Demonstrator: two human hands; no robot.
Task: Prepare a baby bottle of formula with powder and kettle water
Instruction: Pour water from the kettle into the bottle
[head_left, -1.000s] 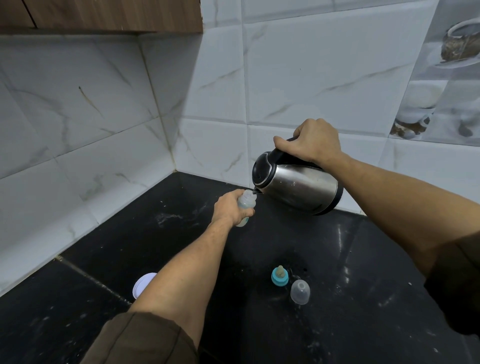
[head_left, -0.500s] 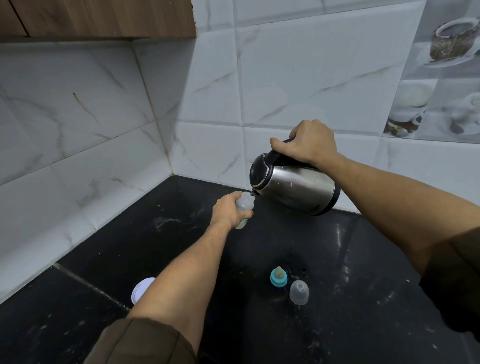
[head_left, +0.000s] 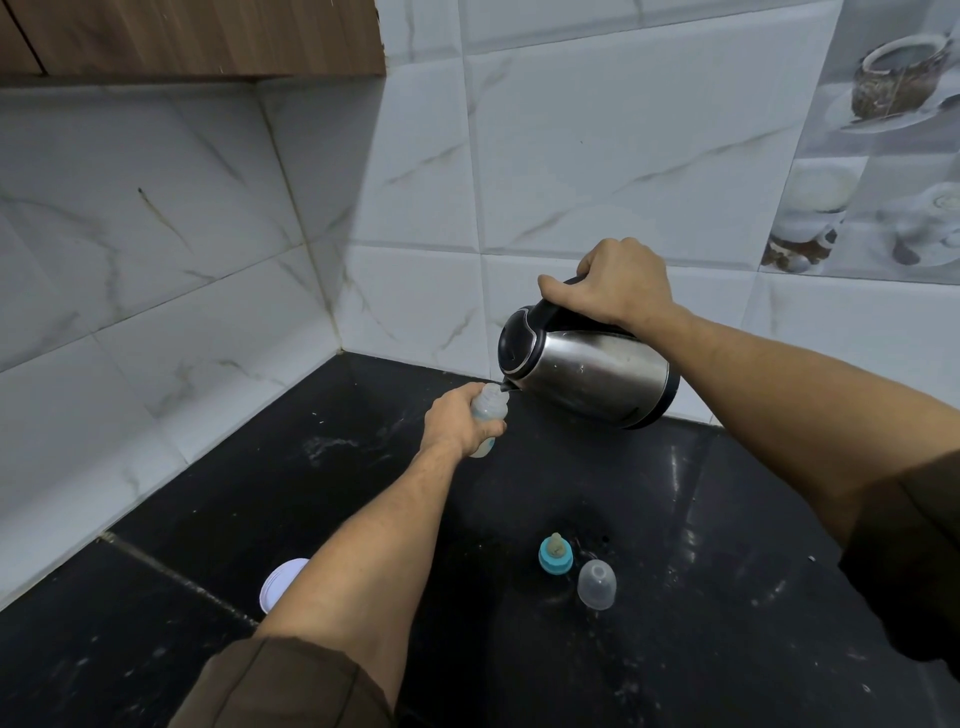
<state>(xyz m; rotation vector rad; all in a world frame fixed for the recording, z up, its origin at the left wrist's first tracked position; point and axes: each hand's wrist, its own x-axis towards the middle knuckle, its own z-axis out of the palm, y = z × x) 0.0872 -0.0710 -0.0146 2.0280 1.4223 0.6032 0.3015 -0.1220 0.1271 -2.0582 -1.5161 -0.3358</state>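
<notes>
My left hand (head_left: 457, 423) grips a small clear baby bottle (head_left: 488, 410), upright and open at the top, over the black counter (head_left: 727, 597). My right hand (head_left: 613, 288) holds the black handle of a steel kettle (head_left: 592, 371). The kettle is tilted to the left, and its spout sits right at the bottle's mouth. A blue teat ring with its nipple (head_left: 556, 555) stands on the counter nearer to me, with a clear dome cap (head_left: 596, 583) beside it.
A white round lid (head_left: 280, 584) lies on the counter, partly hidden behind my left forearm. White marble-look tiled walls meet in a corner at the back left. A wooden cabinet (head_left: 192, 36) hangs above.
The kettle and bottle keep the same pose, spout at the bottle mouth. Only the view has shifted slightly.
</notes>
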